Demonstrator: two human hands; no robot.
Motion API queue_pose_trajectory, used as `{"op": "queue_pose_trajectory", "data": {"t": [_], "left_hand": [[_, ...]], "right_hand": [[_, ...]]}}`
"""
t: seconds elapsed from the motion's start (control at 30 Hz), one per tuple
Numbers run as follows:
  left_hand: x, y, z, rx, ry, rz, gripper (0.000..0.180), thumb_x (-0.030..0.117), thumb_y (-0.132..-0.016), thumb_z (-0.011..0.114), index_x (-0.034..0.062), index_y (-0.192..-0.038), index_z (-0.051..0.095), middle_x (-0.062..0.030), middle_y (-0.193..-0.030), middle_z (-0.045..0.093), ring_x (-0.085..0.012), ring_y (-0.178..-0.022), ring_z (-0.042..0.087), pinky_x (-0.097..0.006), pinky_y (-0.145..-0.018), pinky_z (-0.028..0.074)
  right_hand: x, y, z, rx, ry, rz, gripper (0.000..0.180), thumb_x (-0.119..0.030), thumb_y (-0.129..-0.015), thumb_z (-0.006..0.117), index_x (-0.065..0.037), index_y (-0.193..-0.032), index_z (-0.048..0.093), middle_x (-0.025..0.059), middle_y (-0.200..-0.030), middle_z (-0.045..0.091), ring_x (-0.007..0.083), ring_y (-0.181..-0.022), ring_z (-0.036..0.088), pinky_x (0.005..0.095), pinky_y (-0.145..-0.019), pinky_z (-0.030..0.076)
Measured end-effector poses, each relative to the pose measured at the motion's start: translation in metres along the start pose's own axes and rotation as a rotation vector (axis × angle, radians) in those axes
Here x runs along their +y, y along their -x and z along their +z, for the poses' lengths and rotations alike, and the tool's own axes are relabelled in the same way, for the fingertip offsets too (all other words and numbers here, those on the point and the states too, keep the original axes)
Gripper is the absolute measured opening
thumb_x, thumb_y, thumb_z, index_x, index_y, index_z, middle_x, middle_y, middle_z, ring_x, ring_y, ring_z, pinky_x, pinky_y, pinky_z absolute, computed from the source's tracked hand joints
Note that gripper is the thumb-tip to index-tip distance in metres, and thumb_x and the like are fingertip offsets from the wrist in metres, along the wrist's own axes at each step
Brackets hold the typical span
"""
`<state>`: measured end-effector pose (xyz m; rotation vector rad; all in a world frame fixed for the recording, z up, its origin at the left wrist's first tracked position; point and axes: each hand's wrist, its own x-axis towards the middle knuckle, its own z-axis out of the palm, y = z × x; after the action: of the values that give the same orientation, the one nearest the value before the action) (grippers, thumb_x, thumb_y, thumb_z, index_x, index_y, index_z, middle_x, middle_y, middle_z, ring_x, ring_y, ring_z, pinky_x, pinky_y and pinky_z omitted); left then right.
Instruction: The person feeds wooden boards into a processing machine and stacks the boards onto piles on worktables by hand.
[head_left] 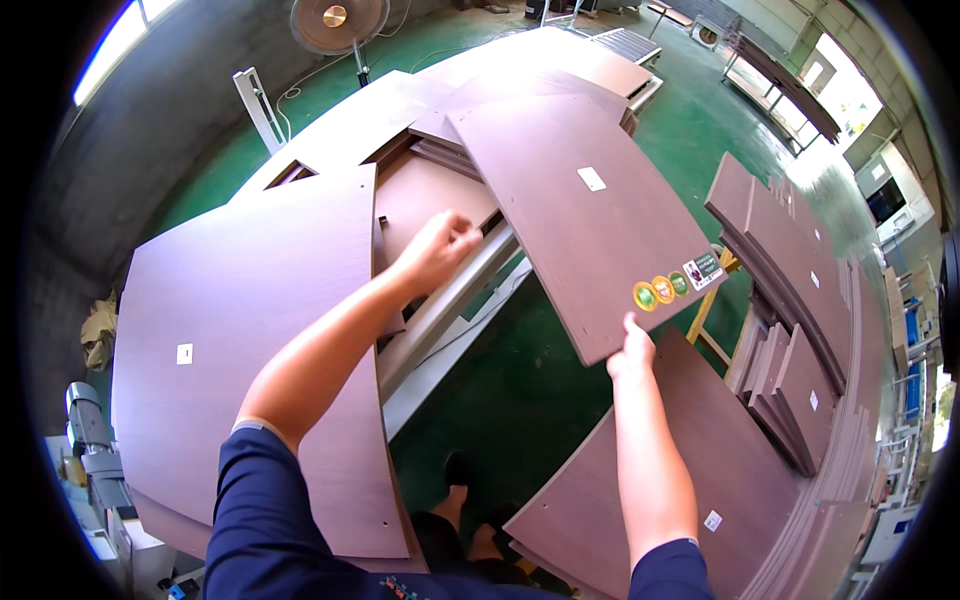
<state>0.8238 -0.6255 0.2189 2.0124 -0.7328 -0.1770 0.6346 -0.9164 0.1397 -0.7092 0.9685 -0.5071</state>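
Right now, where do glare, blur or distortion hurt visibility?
Head view: glare washes out the far pale surface and bright doorway; head view, nearer: the left hand looks slightly soft; head view, left side: fisheye distortion bows the left panel along its edge.

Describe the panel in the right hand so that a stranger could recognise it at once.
Between the big panel at left and the stacks at right, find the brown panel lying aslant. The right hand holds its near end. Three round stickers there set it apart from its neighbours.
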Motion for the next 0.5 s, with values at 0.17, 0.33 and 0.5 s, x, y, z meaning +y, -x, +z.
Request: {"op": "queue_pose_trajectory", "data": {"t": [0.17,0.33,0.5], "left_hand": [[0.042,0.106,-0.037,-0.194,0.174,-0.164,0.033,0.027,-0.094,0.056,-0.0016,-0.111,0.055,-0.0111,-0.099,0.061,-0.0171,-0.088,0.057,-0.032,-0.081,0.047],[0.067,0.179,-0.040,-0.298,0.366,-0.215,0.028,0.022,-0.096,0.053,-0.0017,-0.111,0.055,-0.0094,-0.107,0.058,-0.0157,-0.099,0.057,-0.031,-0.089,0.046],[0.091,0.208,-0.012,-0.294,0.467,-0.274,0.024,0.013,-0.093,0.054,-0.0030,-0.110,0.056,-0.0116,-0.101,0.064,-0.0177,-0.095,0.061,-0.031,-0.086,0.047]], "right_hand": [[0.044,0.028,0.112,-0.292,0.239,0.055,0.028,-0.013,-0.095,0.054,0.008,-0.112,0.054,0.0160,-0.103,0.062,0.0284,-0.085,0.066,0.0438,-0.071,0.058],[0.078,0.017,0.198,-0.205,0.252,0.000,0.029,-0.011,-0.093,0.054,0.014,-0.108,0.054,0.0192,-0.103,0.061,0.0285,-0.078,0.067,0.0376,-0.062,0.062],[0.083,-0.046,0.250,-0.428,0.383,0.186,0.036,-0.018,-0.093,0.053,0.009,-0.115,0.047,0.0237,-0.091,0.063,0.0313,-0.063,0.067,0.0369,-0.051,0.060]]}}
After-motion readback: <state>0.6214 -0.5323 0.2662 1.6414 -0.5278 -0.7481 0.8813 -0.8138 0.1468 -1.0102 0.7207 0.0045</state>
